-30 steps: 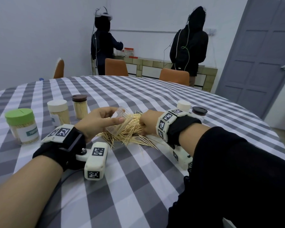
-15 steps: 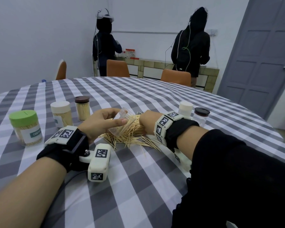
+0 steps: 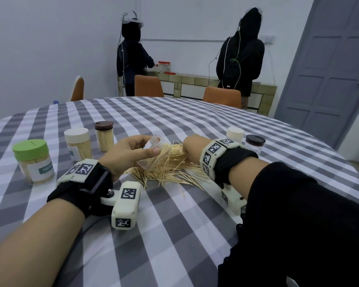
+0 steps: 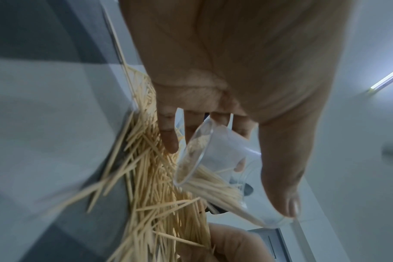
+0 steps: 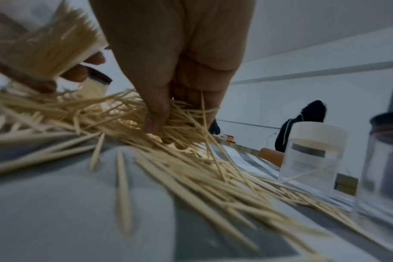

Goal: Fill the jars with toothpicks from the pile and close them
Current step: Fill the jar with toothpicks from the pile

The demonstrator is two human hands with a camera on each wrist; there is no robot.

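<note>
Now left hand (image 3: 124, 156) grips tilted clear jar (image 3: 153, 154); right hand (image 3: 192, 151) fingers curl into toothpick pile (image 3: 166, 170). Best: align bundle, feed toward jar mouth.

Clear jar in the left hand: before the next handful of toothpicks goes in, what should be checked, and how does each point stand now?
1. Clear jar gripped by left hand: ok.
2. Jar lid off, mouth tilted toward the toothpick pile: ok.
3. Right hand closed on toothpicks in the pile: ok in the right wrist view.
4. Jar full: not ok, only partly filled.
5. This jar's lid within reach: cannot tell.
6. Capped empty jars, white-lidded jar and black-lidded jar, out of the way: ok.
</note>
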